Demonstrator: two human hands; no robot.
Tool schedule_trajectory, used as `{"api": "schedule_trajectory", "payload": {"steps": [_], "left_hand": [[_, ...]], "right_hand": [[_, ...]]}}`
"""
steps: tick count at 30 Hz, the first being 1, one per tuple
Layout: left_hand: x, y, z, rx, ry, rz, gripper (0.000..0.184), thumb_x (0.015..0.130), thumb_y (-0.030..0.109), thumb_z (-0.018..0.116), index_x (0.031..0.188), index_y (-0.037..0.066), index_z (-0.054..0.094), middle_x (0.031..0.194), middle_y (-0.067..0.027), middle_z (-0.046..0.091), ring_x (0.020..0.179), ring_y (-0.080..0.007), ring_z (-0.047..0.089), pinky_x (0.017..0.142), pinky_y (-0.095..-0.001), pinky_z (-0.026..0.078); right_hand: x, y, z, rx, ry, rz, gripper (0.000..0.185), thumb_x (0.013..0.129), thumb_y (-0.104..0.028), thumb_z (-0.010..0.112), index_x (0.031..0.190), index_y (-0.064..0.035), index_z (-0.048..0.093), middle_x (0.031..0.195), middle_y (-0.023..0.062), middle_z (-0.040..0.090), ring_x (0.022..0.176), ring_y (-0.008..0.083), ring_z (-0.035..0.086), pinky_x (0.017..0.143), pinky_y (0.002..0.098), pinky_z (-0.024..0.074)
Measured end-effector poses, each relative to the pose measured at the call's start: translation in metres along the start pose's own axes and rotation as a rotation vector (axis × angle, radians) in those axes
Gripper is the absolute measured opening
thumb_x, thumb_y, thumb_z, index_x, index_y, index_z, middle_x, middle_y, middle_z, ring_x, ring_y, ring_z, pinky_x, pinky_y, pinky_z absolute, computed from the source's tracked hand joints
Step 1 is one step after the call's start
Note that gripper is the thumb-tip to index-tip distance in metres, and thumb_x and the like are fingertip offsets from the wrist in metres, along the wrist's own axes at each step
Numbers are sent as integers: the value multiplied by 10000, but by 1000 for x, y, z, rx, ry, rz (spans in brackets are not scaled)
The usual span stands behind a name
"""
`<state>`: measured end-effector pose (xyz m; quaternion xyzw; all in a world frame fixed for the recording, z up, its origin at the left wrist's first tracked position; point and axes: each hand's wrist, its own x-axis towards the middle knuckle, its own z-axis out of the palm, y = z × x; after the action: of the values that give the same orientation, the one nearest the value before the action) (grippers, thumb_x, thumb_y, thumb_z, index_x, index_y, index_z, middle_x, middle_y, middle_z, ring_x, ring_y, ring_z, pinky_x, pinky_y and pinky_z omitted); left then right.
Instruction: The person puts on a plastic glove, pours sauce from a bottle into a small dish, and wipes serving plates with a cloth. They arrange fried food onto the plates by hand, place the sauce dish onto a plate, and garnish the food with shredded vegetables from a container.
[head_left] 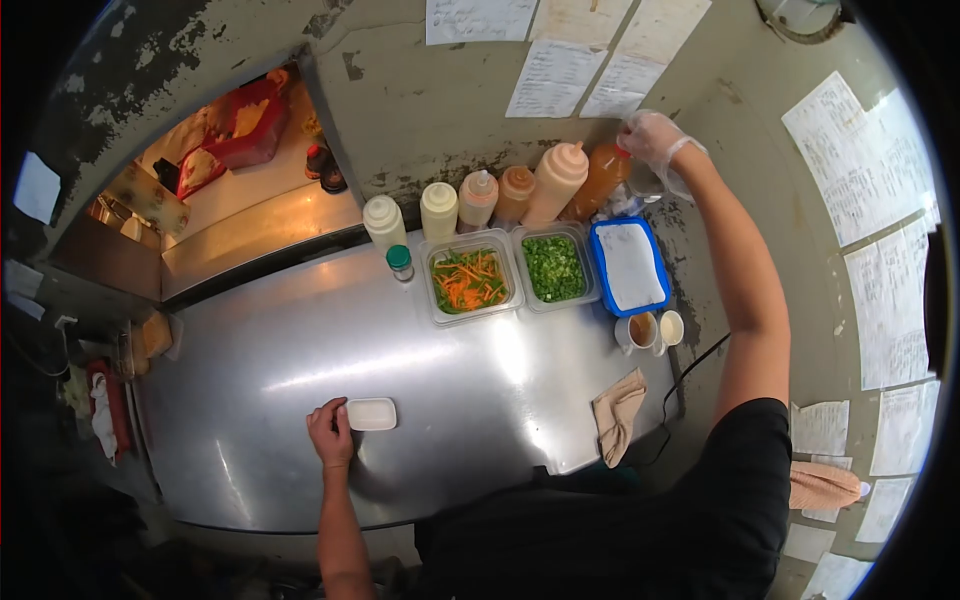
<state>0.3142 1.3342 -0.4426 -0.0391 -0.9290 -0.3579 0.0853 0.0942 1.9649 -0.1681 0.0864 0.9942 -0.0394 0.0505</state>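
Note:
My left hand (330,432) is closed at the left end of a small white rectangular dish (372,413) on the steel table, pinching its edge. No contents show inside the dish. At the far right corner, my right hand (652,138), in a clear plastic glove, is closed round the top of a bottle of orange-brown sauce (606,172). A bit of red shows at that bottle's neck, and its lower part is behind other things. Beside it leans a big squeeze bottle of pale pink sauce (560,178).
Several smaller squeeze bottles (439,210) line the wall. Before them stand a green-capped shaker (400,262), a tub of carrot strips and greens (470,282), chopped green onions (553,268) and a blue-rimmed container (630,265). Cups (637,330) and a folded cloth (620,412) lie right on the steel table (300,330).

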Motion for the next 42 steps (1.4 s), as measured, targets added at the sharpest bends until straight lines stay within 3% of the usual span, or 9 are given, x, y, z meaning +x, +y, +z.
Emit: {"api": "schedule_trajectory", "payload": {"steps": [7,10,11,20,24,29,33,39,42], "left_hand": [[-2,-4,-6,-61,-94,-52,211,957,203,583,1098,82,682,806,-38,593,742,-181,509,761,-326,414],[-16,6,-14,-555,-140,-380,268,990,214,560,1195,55,630,870,-32,609,797,-135,536,764,-289,438],[-26,1,-17,-587,-151,-344,314,1009,214,542,1267,38,576,929,-35,615,865,-114,555,786,-261,458],[-192,-3,-88,-346,198,-591,337,1021,230,530,1293,32,546,1096,-55,591,939,-133,563,877,-284,473],[-312,-57,-99,-387,385,-779,303,1024,250,533,1225,26,565,1001,-28,575,888,-96,532,778,-261,471],[-431,-74,-98,-263,224,-1029,338,1002,349,556,1127,37,579,863,-15,572,755,-101,529,670,-267,458],[-477,-62,-82,-465,41,-1305,391,976,435,582,1051,51,591,742,-6,561,631,-111,526,583,-281,451],[-466,-59,-67,-457,-238,-1107,347,982,397,578,1031,54,585,718,4,553,580,-101,517,523,-278,437],[-463,-77,-60,-517,-226,-998,311,994,357,563,1020,48,584,721,13,545,582,-82,501,518,-249,410]], "right_hand": [[-13,16,7,-131,56,-333,243,830,-156,573,1006,-17,667,984,248,663,949,415,633,843,453,506],[-14,14,3,-194,77,-353,234,805,-133,565,979,-3,651,973,242,663,954,420,628,850,465,506],[-11,16,5,-201,96,-358,243,798,-133,569,986,-5,653,977,240,665,956,420,628,849,465,506],[-1,29,-6,8,-73,-407,347,836,-99,602,1175,-40,644,1054,213,672,975,372,645,850,412,514],[-17,17,-2,-190,70,-528,258,846,-90,588,1090,-18,630,1001,220,665,959,398,631,828,443,509],[-10,27,26,-258,206,-537,161,889,-110,535,974,-1,617,936,246,648,935,409,631,810,476,497],[-9,21,16,-181,123,-443,243,851,-70,543,1067,-10,636,999,244,658,937,393,634,818,440,505],[-1,38,6,272,-81,-280,332,912,-18,490,1211,-27,634,967,75,689,859,124,599,806,273,490],[0,36,2,194,-118,-350,316,899,-36,531,1194,-37,645,982,123,702,882,184,642,827,304,499]]}}
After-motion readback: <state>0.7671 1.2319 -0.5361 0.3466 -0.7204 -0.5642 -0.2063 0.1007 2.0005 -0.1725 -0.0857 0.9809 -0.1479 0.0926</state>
